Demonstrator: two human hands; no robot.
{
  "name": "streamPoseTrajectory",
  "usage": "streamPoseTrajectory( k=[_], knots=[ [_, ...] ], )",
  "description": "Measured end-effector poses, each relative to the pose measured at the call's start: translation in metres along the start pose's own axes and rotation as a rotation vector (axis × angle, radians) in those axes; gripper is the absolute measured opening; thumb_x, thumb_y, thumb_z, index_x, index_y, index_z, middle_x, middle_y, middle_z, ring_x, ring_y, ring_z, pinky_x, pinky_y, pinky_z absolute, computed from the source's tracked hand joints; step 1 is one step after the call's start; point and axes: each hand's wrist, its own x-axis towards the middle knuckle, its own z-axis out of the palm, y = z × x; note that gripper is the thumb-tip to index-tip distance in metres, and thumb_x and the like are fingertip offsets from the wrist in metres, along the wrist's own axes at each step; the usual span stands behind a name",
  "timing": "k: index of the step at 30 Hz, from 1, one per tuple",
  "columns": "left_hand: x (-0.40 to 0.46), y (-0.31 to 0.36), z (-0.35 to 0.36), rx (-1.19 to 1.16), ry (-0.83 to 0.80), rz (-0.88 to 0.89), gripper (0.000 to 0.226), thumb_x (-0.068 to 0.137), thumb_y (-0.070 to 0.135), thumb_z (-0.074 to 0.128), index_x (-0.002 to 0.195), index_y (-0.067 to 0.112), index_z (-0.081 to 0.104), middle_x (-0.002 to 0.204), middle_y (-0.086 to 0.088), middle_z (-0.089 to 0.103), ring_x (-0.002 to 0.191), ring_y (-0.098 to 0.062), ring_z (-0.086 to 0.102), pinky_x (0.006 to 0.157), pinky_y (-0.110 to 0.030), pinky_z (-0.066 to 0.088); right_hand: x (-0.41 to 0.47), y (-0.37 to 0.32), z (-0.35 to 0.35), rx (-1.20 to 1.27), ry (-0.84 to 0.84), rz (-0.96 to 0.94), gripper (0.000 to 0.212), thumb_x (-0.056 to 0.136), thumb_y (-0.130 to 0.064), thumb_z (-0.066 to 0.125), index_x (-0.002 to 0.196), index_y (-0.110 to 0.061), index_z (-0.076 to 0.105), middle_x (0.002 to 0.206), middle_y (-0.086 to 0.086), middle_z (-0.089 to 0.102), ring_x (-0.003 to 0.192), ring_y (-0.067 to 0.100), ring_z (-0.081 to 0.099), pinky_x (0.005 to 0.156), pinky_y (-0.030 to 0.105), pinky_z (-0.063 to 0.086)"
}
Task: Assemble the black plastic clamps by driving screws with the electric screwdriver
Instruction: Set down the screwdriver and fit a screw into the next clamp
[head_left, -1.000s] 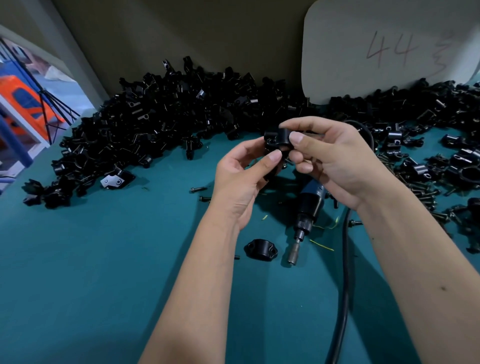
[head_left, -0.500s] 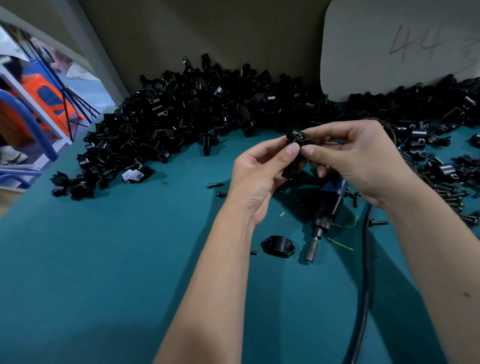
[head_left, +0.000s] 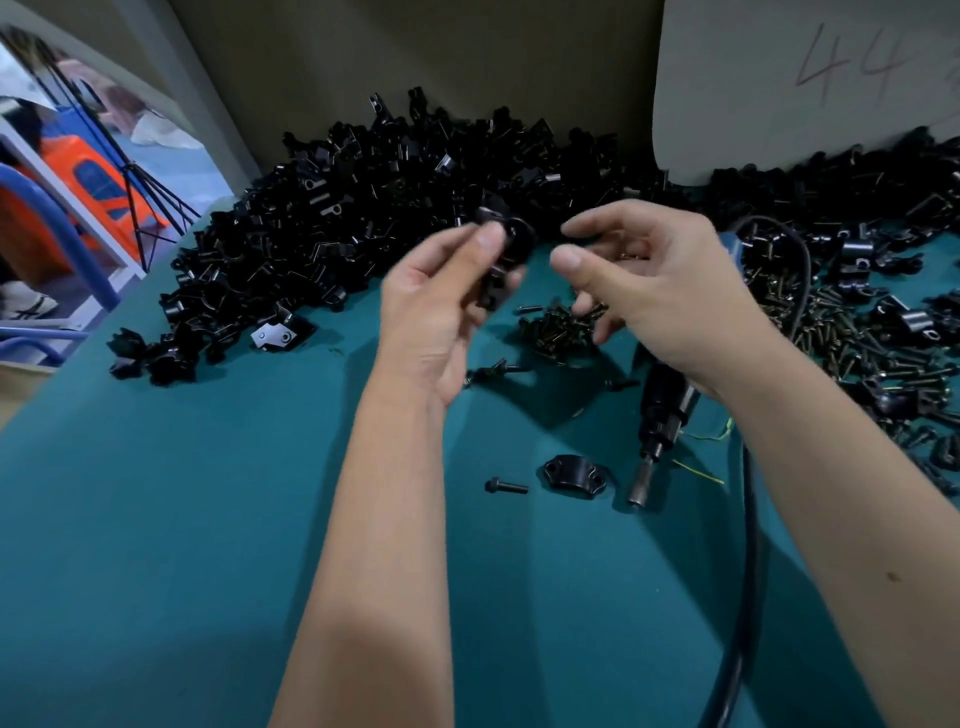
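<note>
The small black plastic clamp (head_left: 506, 244) is blurry, and the left hand (head_left: 441, 306) pinching it hides its lower part, so I cannot tell if a screw sits in it. The right hand (head_left: 654, 291) covers the top of the dark electric screwdriver (head_left: 662, 415) lying on the teal table (head_left: 182, 519), and its fingers hide part of the little heap of dark screws (head_left: 558, 327). The thick black cable (head_left: 743, 571) runs off the bottom edge, and the red writing on the pale board (head_left: 779, 78), maybe "44", is cut off at the right edge.
</note>
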Motion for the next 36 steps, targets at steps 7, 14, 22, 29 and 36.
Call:
streamPoseTrajectory(
  k=[7, 14, 22, 29, 36],
  knots=[
    [0.011, 0.004, -0.033, 0.0, 0.374, -0.011, 0.013, 0.087, 0.012, 0.082, 0.094, 0.006, 0.073, 0.081, -0.004, 0.077, 0.074, -0.02, 0.075, 0.079, -0.033, 0.053, 0.005, 0.003, 0.045, -0.77, -0.32, -0.102, 0.018, 0.091, -0.021, 0.077, 0.109, -0.027, 0.078, 0.1, -0.007, 0.075, 0.091, 0.013, 0.068, 0.093, 0.032, 0.055],
    [0.012, 0.001, -0.034, -0.115, 0.485, -0.064, 0.007, 0.087, 0.008, 0.081, 0.085, 0.006, 0.074, 0.069, -0.002, 0.076, 0.061, -0.015, 0.073, 0.074, -0.029, 0.062, 0.014, -0.004, 0.086, -0.942, -0.559, -0.118, 0.038, 0.091, -0.018, 0.077, 0.127, -0.027, 0.068, 0.112, 0.003, 0.069, 0.101, 0.028, 0.066, 0.086, 0.037, 0.056],
    [0.011, -0.002, -0.023, -0.115, 0.44, -0.099, 0.006, 0.088, 0.009, 0.08, 0.085, 0.007, 0.074, 0.069, -0.003, 0.076, 0.062, -0.016, 0.074, 0.071, -0.028, 0.062, 0.02, 0.003, 0.045, -0.884, -0.433, -0.01, 0.031, 0.092, -0.005, 0.071, 0.119, -0.02, 0.073, 0.089, -0.003, 0.075, 0.08, 0.015, 0.069, 0.081, 0.031, 0.058],
    [0.009, -0.003, -0.022, 0.063, 0.232, -0.106, 0.01, 0.088, 0.013, 0.079, 0.094, 0.007, 0.074, 0.089, -0.007, 0.08, 0.077, -0.021, 0.076, 0.079, -0.029, 0.057, 0.019, 0.004, 0.005, -0.118, 0.049, 0.043, 0.019, 0.09, -0.005, 0.078, 0.105, -0.017, 0.078, 0.083, -0.001, 0.076, 0.072, 0.009, 0.069, 0.074, 0.021, 0.057],
    [0.0, -0.009, -0.002, 0.23, -0.166, -0.117, 0.011, 0.086, 0.003, 0.079, 0.083, 0.013, 0.077, 0.087, -0.007, 0.076, 0.078, -0.022, 0.073, 0.072, -0.028, 0.062, 0.007, 0.006, -0.006, 0.816, 0.21, 0.166, 0.012, 0.088, 0.004, 0.073, 0.097, -0.004, 0.074, 0.088, 0.007, 0.075, 0.085, 0.018, 0.073, 0.079, 0.021, 0.056]
  ],
)
